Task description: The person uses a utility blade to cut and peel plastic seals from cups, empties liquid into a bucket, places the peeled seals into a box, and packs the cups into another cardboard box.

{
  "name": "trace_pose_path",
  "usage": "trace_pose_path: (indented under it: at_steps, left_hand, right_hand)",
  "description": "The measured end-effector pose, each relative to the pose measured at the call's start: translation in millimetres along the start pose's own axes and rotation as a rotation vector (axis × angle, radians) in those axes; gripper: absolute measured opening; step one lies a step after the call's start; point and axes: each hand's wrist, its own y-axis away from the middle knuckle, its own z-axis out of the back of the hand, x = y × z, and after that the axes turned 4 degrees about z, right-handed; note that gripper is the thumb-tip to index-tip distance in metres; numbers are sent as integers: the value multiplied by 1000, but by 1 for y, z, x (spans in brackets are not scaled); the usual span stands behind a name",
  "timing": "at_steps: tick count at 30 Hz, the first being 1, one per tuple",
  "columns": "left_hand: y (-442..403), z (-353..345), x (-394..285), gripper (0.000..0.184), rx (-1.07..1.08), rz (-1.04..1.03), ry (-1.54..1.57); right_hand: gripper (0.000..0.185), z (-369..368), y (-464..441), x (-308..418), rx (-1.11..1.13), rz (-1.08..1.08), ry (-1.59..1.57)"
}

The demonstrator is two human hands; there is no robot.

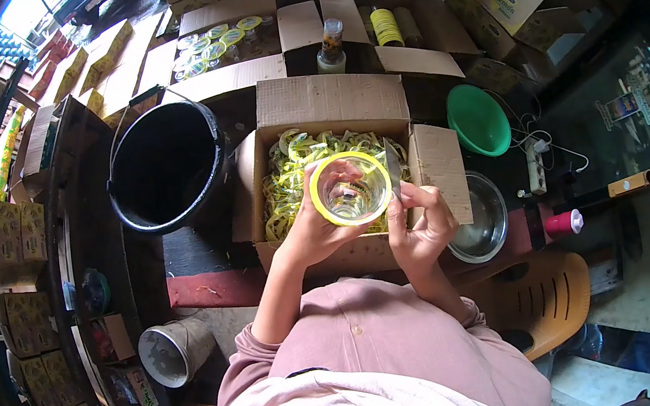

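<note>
My left hand (311, 233) is wrapped round a clear plastic cup (352, 189) with a yellow rim, its open mouth facing up toward me. In my right hand (424, 227) a knife (393, 164) stands blade upward, close against the right side of the cup's rim. I cannot tell whether the blade touches the rim. Both hands are over an open cardboard box (328, 97) full of curled yellow and clear plastic strips (290, 179). The knife's handle is mostly hidden by my fingers.
A black bucket (166, 166) stands left of the box. To the right are a green bowl (479, 121), a clear basin (480, 220) and a power strip (536, 166). Boxes behind hold yellow-lidded cups (213, 50) and stacked yellow rings (386, 27). A jar (331, 56) stands between them.
</note>
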Motion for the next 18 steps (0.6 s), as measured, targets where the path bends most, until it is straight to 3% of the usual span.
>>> trace_pose_path:
  at_steps: [3, 7, 13, 18]
  left_hand:
    - [1, 2, 2, 78, 49, -1, -60]
    - [9, 2, 6, 82, 69, 4, -130]
    - [4, 2, 8, 80, 69, 26, 68]
    - [5, 4, 8, 77, 53, 13, 81]
  right_hand:
    - [23, -2, -4, -2, -8, 50, 69]
    - [26, -2, -8, -13, 61, -56, -82]
    - [22, 4, -7, -14, 48, -189, -276]
    - [18, 7, -1, -11, 42, -138, -219]
